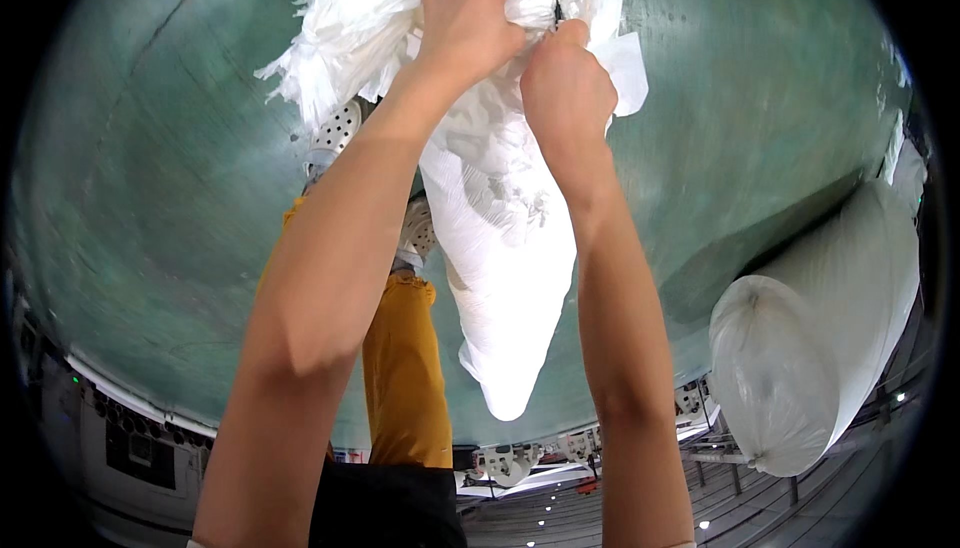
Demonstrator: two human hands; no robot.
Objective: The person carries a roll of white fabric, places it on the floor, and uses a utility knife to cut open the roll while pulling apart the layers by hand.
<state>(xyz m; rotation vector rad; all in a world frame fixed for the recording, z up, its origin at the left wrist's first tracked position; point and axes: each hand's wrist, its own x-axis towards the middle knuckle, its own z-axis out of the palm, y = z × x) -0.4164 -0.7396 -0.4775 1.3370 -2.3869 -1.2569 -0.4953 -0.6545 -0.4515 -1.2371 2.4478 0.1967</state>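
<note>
The left hand (472, 28) is curled up tight like a fist, with the back of it facing up. It has hold of a bunch of the white bundle (515, 268). The right hand (568, 83) is just beside it, a bit lower down in the view. It is a fist too, and it pinches the bundle close to the left one. I cannot see all the fingertips, as they are tucked in. A small dark gap shows between the two fists.

The bundle is thin, soft and full of creases. It is at the top and middle of the view, over the green floor (180, 198). On the left its edge is torn and frilly. Its long end runs down between the two arms and stops in a round tip. A small white flap (629, 76) sticks out on the right, near the right hand.

Two white shoes (417, 233) with little holes show near the left arm, with yellow pants (408, 378) and some black cloth (390, 508) below. A big white roll (850, 318) in see-through wrap is far over on the right. White machine parts (510, 465) show along the bottom.
</note>
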